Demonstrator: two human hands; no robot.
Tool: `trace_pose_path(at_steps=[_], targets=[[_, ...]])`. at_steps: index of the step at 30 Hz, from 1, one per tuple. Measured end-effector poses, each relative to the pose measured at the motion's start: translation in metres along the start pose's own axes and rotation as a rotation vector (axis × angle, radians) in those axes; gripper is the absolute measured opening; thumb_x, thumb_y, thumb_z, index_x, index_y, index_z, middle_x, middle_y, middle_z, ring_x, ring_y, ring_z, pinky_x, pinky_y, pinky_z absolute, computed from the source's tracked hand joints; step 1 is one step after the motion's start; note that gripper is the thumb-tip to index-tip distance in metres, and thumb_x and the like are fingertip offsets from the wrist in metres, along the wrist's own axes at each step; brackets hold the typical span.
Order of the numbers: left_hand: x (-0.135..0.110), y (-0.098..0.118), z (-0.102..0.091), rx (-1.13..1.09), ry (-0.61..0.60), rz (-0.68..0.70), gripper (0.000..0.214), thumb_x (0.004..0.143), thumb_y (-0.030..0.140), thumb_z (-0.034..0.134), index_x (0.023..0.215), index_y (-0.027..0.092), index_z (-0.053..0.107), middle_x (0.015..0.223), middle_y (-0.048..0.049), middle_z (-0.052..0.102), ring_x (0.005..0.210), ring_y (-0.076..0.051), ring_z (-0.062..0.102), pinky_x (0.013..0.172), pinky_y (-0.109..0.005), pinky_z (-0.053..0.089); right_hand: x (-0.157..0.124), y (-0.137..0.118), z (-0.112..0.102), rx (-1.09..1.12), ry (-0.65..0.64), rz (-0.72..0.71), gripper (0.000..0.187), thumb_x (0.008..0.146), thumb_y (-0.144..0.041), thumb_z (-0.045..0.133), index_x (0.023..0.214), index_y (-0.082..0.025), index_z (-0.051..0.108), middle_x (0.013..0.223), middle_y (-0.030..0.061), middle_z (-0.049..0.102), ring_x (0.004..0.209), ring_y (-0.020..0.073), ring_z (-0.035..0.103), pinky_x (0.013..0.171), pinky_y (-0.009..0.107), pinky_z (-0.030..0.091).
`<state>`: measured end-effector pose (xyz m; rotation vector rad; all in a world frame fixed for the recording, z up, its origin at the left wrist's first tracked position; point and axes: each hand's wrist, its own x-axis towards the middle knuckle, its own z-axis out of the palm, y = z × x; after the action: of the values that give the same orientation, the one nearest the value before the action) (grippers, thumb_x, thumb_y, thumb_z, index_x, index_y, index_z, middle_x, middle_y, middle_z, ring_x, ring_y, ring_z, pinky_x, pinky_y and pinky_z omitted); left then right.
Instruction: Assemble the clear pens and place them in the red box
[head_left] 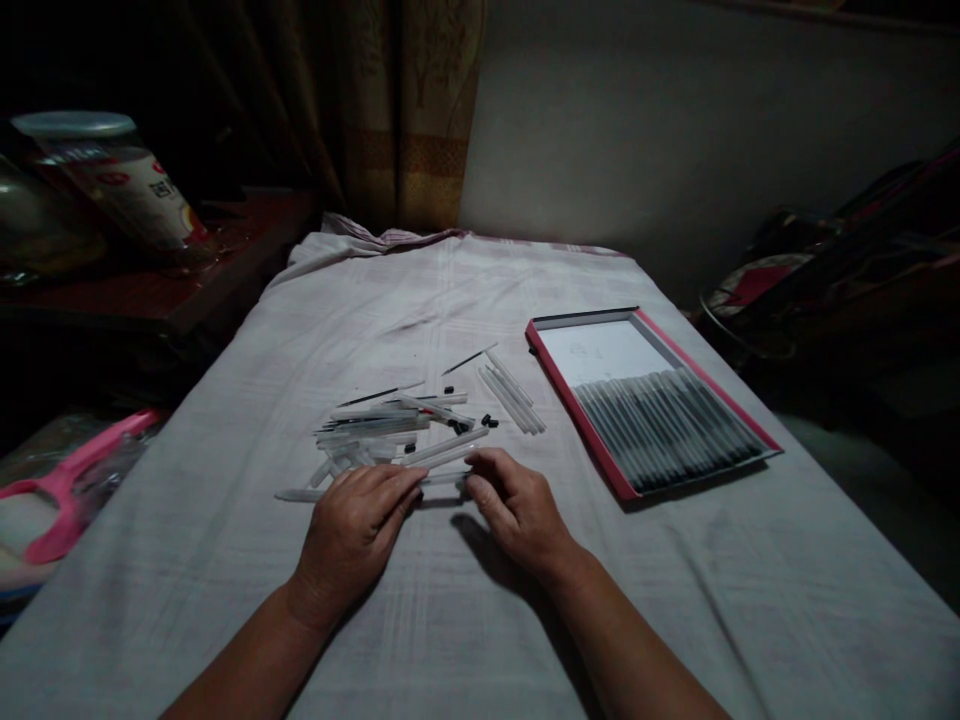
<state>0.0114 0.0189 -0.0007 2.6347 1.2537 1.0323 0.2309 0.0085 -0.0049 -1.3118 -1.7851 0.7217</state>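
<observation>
1. Where your two hands meet at the near side of the pile, your left hand [365, 520] and right hand [517, 505] pinch one clear pen tube [444, 478] by its ends, just above the pale cloth [450, 640].
2. Your left fingers cover part of the pile of pen parts [371, 425]; its pieces overlap too much for you to count.
3. You have at least four small black caps [449, 390] scattered around it.
4. To your right lies one red-edged box [595, 440], its single row of pens [664, 430] too tightly packed to count.
5. Beyond the pile, you have two thin dark rods [469, 360] lying apart.
6. Farther left, two jars [142, 195] stand before one curtain [427, 100].
</observation>
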Motion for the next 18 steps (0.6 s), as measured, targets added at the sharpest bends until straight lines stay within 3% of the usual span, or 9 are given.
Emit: trace_pose_path(at_steps=[2,6,11,14,16,18], targets=[[0.0,-0.0003,0.0003,-0.012,-0.009,-0.008,0.021,0.097,0.026,0.052,0.11,0.021,0.068,0.093,-0.0056,0.074,0.084,-0.019,0.068,0.072,-0.031,0.049,-0.0004,-0.001,-0.0003,0.029,0.001,0.008,0.015,0.089,-0.024,0.053,0.099,-0.019,0.063,0.083,0.0046,0.07,0.072,0.0157,0.064,0.068,0.025,0.047],[0.0003,0.0003,0.0007,-0.04,-0.007,-0.004,0.02,0.096,0.025,0.052,0.11,0.021,0.067,0.093,-0.0051,0.074,0.084,-0.019,0.068,0.072,-0.031,0.049,0.0004,-0.0004,-0.0001,-0.02,-0.015,-0.001,0.021,0.093,-0.027,0.048,0.081,-0.02,0.063,0.071,0.0033,0.067,0.066,0.0155,0.062,0.064,0.025,0.045],[0.0003,0.0004,0.0008,-0.03,-0.004,-0.009,0.02,0.096,0.025,0.053,0.108,0.02,0.068,0.093,-0.0054,0.074,0.084,-0.019,0.068,0.073,-0.032,0.049,-0.0005,0.0018,-0.0012,0.028,-0.015,0.022,0.017,0.09,-0.027,0.055,0.103,-0.02,0.063,0.078,0.0031,0.07,0.069,0.0156,0.064,0.066,0.025,0.047],[0.0,-0.0001,0.001,-0.027,-0.003,-0.017,0.021,0.096,0.026,0.052,0.108,0.021,0.068,0.093,-0.0053,0.074,0.084,-0.019,0.068,0.072,-0.032,0.049,-0.0008,0.0012,-0.0022,0.011,-0.021,0.009,0.012,0.09,-0.024,0.053,0.091,-0.02,0.065,0.075,0.0027,0.069,0.067,0.0153,0.063,0.065,0.025,0.046],[-0.0003,-0.0004,0.0011,-0.03,-0.005,-0.018,0.022,0.097,0.027,0.052,0.109,0.021,0.068,0.094,-0.0055,0.074,0.084,-0.019,0.068,0.072,-0.032,0.049,-0.0005,0.0003,-0.0027,-0.006,-0.024,0.0,0.018,0.092,-0.026,0.051,0.082,-0.02,0.065,0.072,0.003,0.068,0.065,0.0153,0.061,0.063,0.025,0.045],[-0.0004,-0.0007,0.0011,-0.036,-0.004,-0.021,0.021,0.097,0.027,0.052,0.109,0.021,0.068,0.094,-0.0056,0.074,0.085,-0.019,0.068,0.073,-0.032,0.049,-0.0003,-0.0003,-0.0031,0.006,-0.022,0.005,0.016,0.091,-0.028,0.053,0.091,-0.02,0.066,0.073,0.003,0.068,0.065,0.0155,0.062,0.063,0.025,0.046]])
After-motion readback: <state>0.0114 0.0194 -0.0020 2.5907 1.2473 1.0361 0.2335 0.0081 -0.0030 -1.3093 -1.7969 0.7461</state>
